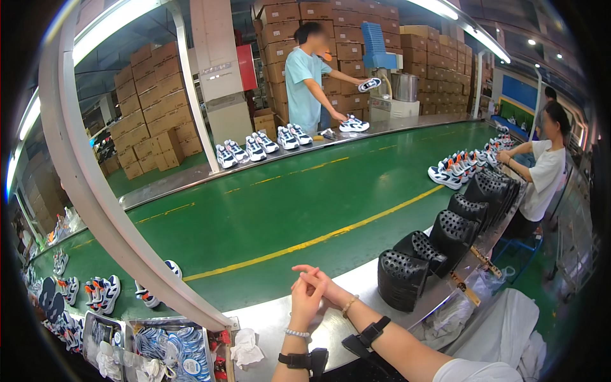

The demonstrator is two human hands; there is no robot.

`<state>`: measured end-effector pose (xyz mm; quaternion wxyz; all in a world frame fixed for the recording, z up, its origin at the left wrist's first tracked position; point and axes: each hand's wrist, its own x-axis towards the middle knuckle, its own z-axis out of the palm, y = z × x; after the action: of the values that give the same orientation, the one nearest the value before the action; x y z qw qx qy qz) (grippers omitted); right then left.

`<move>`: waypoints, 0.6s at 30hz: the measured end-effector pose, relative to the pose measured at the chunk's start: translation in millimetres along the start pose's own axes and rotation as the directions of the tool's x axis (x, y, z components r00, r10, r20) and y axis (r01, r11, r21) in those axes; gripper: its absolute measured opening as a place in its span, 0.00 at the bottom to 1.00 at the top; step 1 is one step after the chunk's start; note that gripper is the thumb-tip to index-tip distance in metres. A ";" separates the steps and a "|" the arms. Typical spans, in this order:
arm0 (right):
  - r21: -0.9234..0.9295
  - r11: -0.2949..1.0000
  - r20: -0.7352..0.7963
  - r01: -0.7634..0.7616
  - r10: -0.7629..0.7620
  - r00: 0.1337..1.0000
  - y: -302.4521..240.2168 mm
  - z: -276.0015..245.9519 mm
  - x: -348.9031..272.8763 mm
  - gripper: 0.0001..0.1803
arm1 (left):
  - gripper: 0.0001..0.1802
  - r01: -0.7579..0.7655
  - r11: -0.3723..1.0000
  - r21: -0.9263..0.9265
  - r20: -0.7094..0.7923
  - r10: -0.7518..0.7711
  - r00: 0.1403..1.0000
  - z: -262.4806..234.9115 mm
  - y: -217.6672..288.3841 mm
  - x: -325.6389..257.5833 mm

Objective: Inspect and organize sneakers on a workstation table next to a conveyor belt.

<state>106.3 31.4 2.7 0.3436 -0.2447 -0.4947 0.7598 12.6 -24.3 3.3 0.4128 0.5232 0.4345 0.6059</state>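
My left hand and my right hand are clasped together, fingers interlaced, above the near edge of the green conveyor belt. Neither holds an object that I can see; part of each hand is hidden by the other. Both wrists wear a bead bracelet and a black strap. Beneath my forearms lies a shiny metal ledge. To the right of my right hand stand several black perforated moulded pieces in a row. A crumpled white cloth or paper rests left of my left forearm.
White posts rise at the left. Trays of blue-and-white pieces sit nearby. Sneakers line both belt sides, including a far pair. A person in light blue handles sneakers across; another in white works at right.
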 end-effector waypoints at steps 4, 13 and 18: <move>0.013 1.000 0.018 0.011 -0.011 1.000 -6.0 4.8 -3.9 0.24 | 0.21 0.039 0.999 -0.003 -0.012 -0.039 0.999 -0.3 6.9 -1.9; 0.103 0.995 0.087 0.010 -0.019 0.996 -9.2 2.9 -2.8 0.22 | 0.18 -0.008 0.996 0.091 -0.049 0.012 0.999 3.0 14.6 -4.1; 0.097 0.995 0.078 -0.008 0.001 0.997 -9.6 2.5 -1.0 0.21 | 0.19 -0.020 0.994 0.103 -0.056 0.026 0.998 2.4 15.5 -2.4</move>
<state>107.8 31.8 12.5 0.3339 -0.1990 -0.4696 0.7927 14.6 -30.7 17.7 0.3656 0.5310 0.4706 0.6024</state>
